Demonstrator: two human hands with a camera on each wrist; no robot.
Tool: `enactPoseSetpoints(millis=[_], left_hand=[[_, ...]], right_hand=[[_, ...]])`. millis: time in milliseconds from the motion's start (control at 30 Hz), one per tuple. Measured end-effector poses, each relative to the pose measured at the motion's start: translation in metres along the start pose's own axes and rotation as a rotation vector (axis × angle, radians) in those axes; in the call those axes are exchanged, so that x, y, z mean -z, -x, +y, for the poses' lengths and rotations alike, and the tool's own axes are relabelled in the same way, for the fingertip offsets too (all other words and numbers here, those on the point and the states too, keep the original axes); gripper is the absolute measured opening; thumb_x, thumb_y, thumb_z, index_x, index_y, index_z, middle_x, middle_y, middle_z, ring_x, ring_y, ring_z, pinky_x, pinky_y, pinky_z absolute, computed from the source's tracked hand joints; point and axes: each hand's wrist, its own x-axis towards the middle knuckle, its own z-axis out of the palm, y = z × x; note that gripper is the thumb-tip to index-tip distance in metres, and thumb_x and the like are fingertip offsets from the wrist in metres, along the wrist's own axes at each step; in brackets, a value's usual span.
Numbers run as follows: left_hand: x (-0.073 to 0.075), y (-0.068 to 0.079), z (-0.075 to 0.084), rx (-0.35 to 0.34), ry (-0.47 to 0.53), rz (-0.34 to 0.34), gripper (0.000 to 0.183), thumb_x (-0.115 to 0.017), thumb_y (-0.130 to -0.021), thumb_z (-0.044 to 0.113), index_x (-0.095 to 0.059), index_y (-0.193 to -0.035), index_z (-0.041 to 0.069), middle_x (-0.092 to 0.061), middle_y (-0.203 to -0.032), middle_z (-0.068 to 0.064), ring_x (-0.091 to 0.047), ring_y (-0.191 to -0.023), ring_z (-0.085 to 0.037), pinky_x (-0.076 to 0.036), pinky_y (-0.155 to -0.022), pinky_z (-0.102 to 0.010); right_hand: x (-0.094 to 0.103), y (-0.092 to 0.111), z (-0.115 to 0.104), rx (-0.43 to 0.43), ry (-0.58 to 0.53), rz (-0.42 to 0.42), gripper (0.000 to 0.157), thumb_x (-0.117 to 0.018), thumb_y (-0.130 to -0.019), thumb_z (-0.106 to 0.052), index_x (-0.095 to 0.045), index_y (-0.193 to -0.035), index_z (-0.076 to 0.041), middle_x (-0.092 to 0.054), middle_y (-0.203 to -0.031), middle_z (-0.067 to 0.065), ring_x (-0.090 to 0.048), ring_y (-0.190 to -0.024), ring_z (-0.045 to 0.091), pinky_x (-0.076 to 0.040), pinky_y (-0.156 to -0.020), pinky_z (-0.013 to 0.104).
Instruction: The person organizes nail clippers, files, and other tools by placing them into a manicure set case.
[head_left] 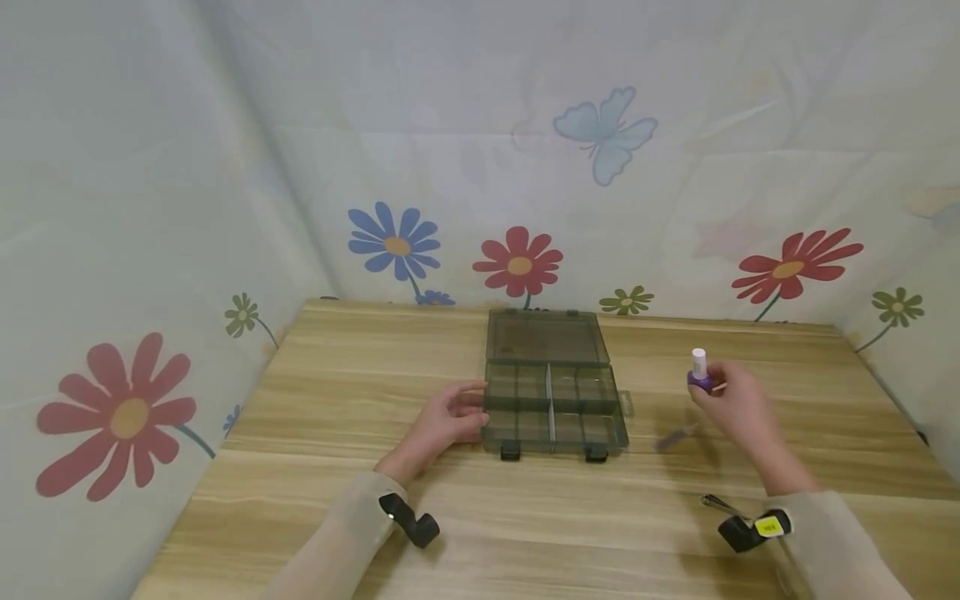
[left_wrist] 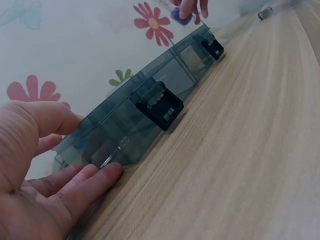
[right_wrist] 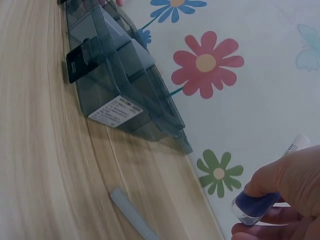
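Observation:
A translucent grey-green compartment box lies on the table, its hinged lid laid back toward the wall. Two black latches hang at its front. At the box's left end, my left hand holds the side, the fingertips low against it near the table. To the right of the box, my right hand pinches a small purple nail polish bottle with a white cap, raised above the table. Between thumb and fingers, the bottle shows a clear glass base.
A slim grey strip lies on the wooden table between the box and my right hand. Near the right wrist there is a small metallic object. Flower-printed fabric rises behind the table and along its sides.

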Motion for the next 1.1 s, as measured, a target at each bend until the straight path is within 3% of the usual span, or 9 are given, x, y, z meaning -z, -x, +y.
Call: enactPoseSetpoints(millis=[700, 1100], left_hand=[[-0.001, 0.002, 0.001, -0.009, 0.003, -0.001, 0.056, -0.065, -0.085, 0.006, -0.044, -0.137, 0.007, -0.048, -0.127, -0.022, -0.055, -0.102, -0.026, -0.055, -0.072, -0.039], [-0.001, 0.001, 0.000, -0.003, 0.005, 0.001, 0.055, -0.066, -0.086, 0.006, -0.044, -0.137, 0.008, -0.048, -0.128, -0.022, -0.055, -0.102, -0.025, -0.055, -0.072, -0.039]], right_hand=[[-0.028, -0.020, -0.037, 0.262, -0.039, -0.013, 0.022, -0.067, -0.081, 0.000, -0.059, -0.101, 0.007, -0.059, -0.089, 0.018, -0.057, -0.077, 0.030, -0.050, -0.064, 0.042], [-0.045, -0.029, -0.054, 0.296, -0.002, -0.062, 0.023, -0.068, -0.083, -0.005, -0.060, -0.103, 0.004, -0.057, -0.094, 0.017, -0.057, -0.079, 0.029, -0.050, -0.064, 0.042]])
